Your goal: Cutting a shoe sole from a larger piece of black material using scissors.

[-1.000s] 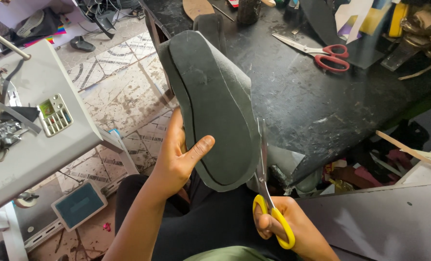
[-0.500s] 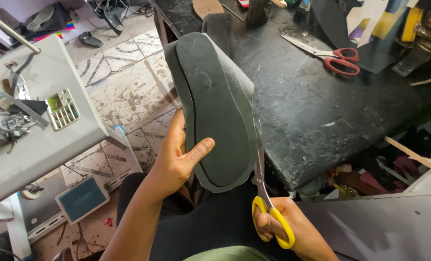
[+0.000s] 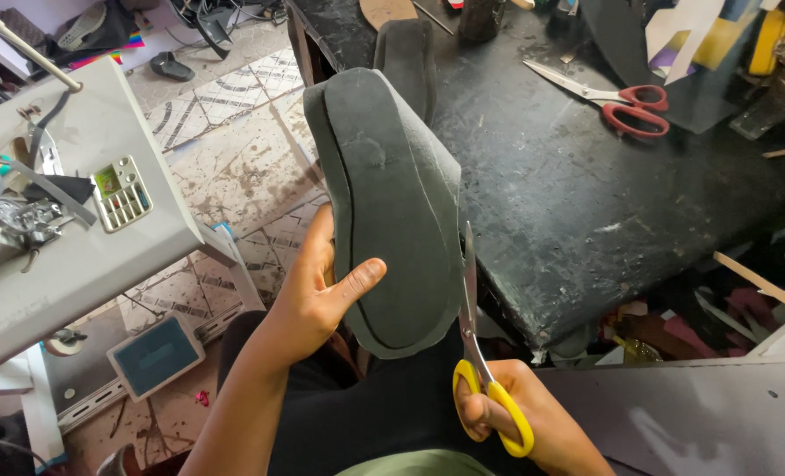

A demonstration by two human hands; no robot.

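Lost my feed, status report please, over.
Left hand grips the dark grey sole piece. Right hand works yellow-handled scissors along its right edge. Nothing blocking the cut.

A shoemaking workshop: stained black workbench, red-handled scissors, sole cutouts.

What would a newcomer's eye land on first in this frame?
The big dark grey sole-shaped foam piece held upright at centre by the left hand. Just below right, the right hand works yellow-handled scissors along its edge. Red-handled scissors lie on the black workbench, upper right.
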